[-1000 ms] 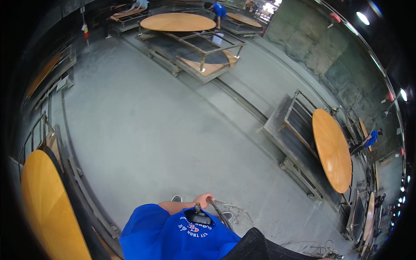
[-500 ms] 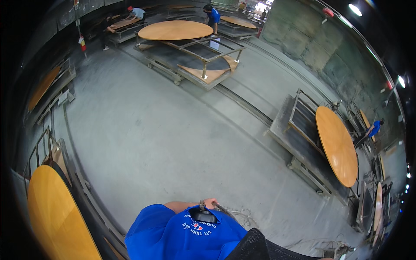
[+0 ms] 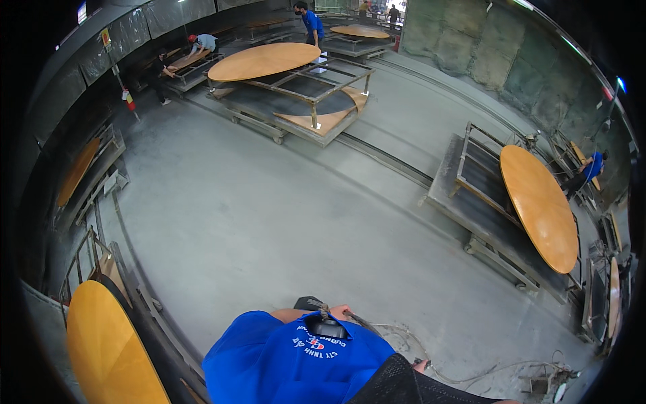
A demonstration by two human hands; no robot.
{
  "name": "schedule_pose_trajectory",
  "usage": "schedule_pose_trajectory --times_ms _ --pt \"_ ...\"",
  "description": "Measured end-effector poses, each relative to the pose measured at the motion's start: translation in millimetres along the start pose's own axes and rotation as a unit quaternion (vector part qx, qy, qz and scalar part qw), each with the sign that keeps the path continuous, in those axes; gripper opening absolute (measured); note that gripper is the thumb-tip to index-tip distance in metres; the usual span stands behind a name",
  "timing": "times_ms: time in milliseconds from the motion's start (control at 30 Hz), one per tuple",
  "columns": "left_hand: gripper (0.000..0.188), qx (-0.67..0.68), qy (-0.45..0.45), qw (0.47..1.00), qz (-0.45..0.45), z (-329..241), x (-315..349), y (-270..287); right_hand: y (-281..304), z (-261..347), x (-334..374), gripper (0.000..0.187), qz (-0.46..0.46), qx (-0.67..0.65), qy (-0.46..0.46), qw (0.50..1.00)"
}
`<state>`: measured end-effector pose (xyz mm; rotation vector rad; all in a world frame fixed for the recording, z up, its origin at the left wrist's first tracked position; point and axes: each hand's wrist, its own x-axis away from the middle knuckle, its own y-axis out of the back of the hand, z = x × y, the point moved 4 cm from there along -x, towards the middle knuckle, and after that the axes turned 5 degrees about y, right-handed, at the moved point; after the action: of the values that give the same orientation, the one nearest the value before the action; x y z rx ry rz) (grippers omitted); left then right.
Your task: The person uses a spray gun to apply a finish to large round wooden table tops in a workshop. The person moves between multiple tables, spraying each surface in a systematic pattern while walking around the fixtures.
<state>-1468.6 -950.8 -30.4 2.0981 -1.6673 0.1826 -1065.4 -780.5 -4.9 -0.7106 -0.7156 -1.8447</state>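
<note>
My left forearm crosses in front of my blue shirt. At its end my left hand (image 3: 342, 311) is closed around a thin grey hose (image 3: 367, 324), and its fingers are partly hidden. Beside that hand a dark, blocky thing (image 3: 308, 303) shows beyond the shirt; its kind cannot be made out. My right hand (image 3: 421, 365) peeks out past the black sleeve (image 3: 397, 384), close to a loop of the hose. Most of its fingers are covered, so what it holds cannot be seen. A black device (image 3: 326, 328) sits on my chest.
Round wooden tabletops rest on metal frames over wheeled carts: one at near left (image 3: 111, 343), one at right (image 3: 538, 209), one ahead (image 3: 262, 62). Floor rails (image 3: 383, 158) run between carts. The hose trails to clutter (image 3: 545, 380) at lower right. Several people work farther off.
The view has shifted and tilted, so more of the far wall shows. My right hand and the dark blocky thing have come into sight. The person behind the far tabletop stands slightly further left.
</note>
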Motion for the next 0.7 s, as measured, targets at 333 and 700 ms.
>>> schedule_pose_trajectory --times_ms 333,700 --pt "0.042 -0.064 0.081 0.989 0.105 -8 -27 51 -33 -18 -15 0.059 0.026 -0.033 -0.016 0.999" --pt "0.047 -0.082 0.082 0.988 0.099 -5 -32 60 -74 0 -25 0.059 0.068 -0.065 -0.002 0.996"
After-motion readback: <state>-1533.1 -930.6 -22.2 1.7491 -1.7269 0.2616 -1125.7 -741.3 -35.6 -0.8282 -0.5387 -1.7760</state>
